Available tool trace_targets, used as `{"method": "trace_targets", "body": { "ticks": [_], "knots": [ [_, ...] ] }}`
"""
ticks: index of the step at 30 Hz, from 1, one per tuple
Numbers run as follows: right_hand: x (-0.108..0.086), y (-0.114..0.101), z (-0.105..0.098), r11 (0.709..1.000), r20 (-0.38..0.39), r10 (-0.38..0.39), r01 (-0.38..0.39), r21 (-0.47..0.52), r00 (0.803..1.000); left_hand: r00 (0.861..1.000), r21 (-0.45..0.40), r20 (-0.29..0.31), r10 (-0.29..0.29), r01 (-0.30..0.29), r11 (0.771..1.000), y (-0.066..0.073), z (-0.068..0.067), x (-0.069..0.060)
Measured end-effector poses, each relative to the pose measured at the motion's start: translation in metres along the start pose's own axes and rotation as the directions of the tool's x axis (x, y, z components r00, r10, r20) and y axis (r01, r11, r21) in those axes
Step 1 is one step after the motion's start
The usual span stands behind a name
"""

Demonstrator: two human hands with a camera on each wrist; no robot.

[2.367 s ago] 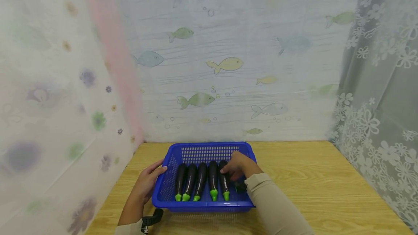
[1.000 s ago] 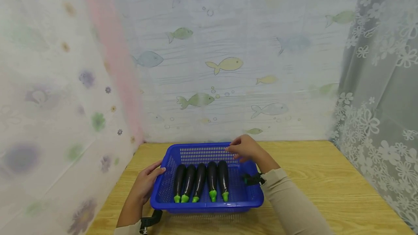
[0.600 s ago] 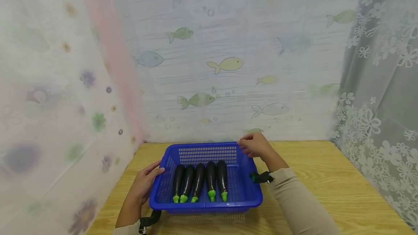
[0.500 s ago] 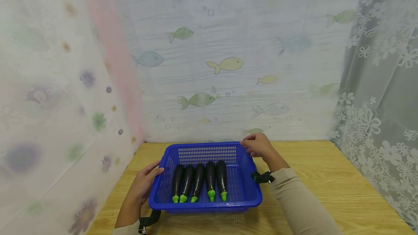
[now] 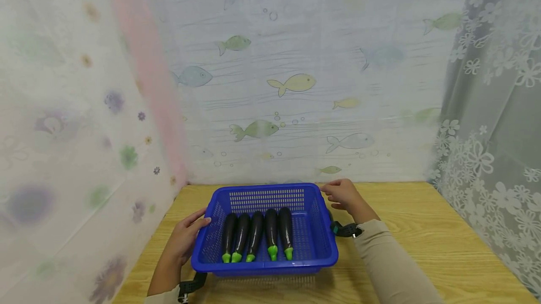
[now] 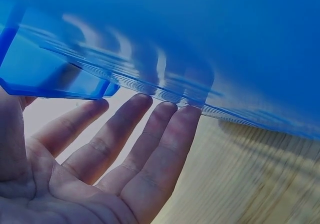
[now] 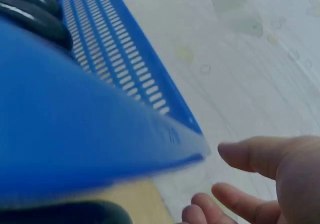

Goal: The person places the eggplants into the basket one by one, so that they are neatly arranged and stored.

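In the head view, a blue plastic basket (image 5: 262, 265) with slotted walls stands on the table. Several dark eggplants (image 5: 255, 234) lie side by side in its left and middle part, green stem ends toward the front. My left hand (image 5: 184, 239) holds the basket's left side, thumb over the rim. The left wrist view shows its fingers (image 6: 162, 154) reaching up to the outer wall. My right hand (image 5: 344, 194) is beside the back right corner, holding nothing. In the right wrist view, a small gap separates its thumb (image 7: 250, 155) from the basket's corner (image 7: 200, 146).
The wood-patterned table (image 5: 405, 243) extends to the right of the basket. Behind it hangs a fish-printed sheet (image 5: 317, 120), with a flowered sheet (image 5: 76, 163) on the left and a lacy curtain (image 5: 486, 177) on the right. Black camera mounts (image 5: 345, 229) sit on both wrists.
My right hand has left the rightmost eggplant, risen out of the basket and moved right, past the back right corner. The basket has shifted slightly left; my left hand stays on it.
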State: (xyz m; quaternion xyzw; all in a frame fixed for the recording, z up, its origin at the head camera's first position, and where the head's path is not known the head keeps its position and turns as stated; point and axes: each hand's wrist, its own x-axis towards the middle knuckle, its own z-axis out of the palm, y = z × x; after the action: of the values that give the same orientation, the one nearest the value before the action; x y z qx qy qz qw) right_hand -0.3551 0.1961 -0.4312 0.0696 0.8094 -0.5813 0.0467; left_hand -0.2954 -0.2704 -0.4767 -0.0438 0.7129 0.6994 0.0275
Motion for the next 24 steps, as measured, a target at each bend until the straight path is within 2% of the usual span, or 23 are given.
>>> {"method": "trace_targets", "body": {
  "ticks": [3, 8, 15, 24],
  "knots": [
    [0.001, 0.003, -0.004, 1.0, 0.03, 0.003, -0.003, -0.005, 1.0, 1.0, -0.016, -0.002, -0.002, 0.002, 1.0, 0.0, 0.0, 0.0],
    [0.003, 0.014, -0.007, 0.998, 0.027, 0.022, -0.021, -0.063, 0.999, 1.0, -0.023, -0.006, -0.009, 0.009, 1.0, 0.0, 0.0, 0.001],
    [0.006, 0.028, 0.001, 0.984, 0.016, 0.09, -0.086, -0.156, 0.996, 1.0, -0.011, -0.01, -0.013, 0.013, 1.0, -0.001, 0.001, 0.001],
    [0.006, 0.039, 0.008, 0.969, 0.043, 0.106, -0.093, -0.227, 0.993, 1.0, 0.005, -0.021, -0.015, 0.016, 1.0, -0.002, -0.001, 0.001]
  ]
}}
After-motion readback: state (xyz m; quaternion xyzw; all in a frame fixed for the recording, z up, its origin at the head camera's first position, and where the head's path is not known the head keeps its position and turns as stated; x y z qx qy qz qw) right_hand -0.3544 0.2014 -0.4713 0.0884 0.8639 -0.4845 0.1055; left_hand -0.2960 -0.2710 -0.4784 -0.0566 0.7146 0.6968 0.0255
